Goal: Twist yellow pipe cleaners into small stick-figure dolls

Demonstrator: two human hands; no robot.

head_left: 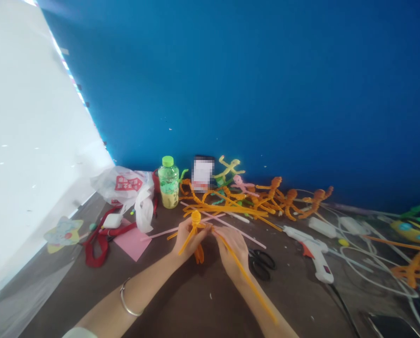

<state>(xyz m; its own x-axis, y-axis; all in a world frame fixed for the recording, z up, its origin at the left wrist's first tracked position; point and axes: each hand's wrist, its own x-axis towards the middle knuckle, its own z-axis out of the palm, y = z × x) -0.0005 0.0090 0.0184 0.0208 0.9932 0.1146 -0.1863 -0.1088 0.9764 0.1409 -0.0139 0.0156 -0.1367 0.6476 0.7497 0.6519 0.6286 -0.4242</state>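
In the head view, the left hand (187,241) is pinched around a small orange figure (196,218), held just above the middle of the tabletop (202,310). The right hand (232,249) is just beside it, fingers closed on a long orange stem (247,277) whose free end trails across the forearm toward the near edge. That loose tail looks like the first risk: it could snag on the sleeveless forearm or swing the figure askew if tugged. Pulling hard might also bend the figure's thin limbs or slide its round head off line, since only fingertips seem to steady it.

The scissors (262,263) lie open-handled just beside the right wrist — a careless sweep could knock them. Farther toward the right edge, the glue gun (311,249) lies on its side among white cables (371,251); whether it is hot cannot be told, but a catch on its black cord (343,300) could drag it. Along the far edge, similar orange stems (231,210) lie heaped — easy to tangle.
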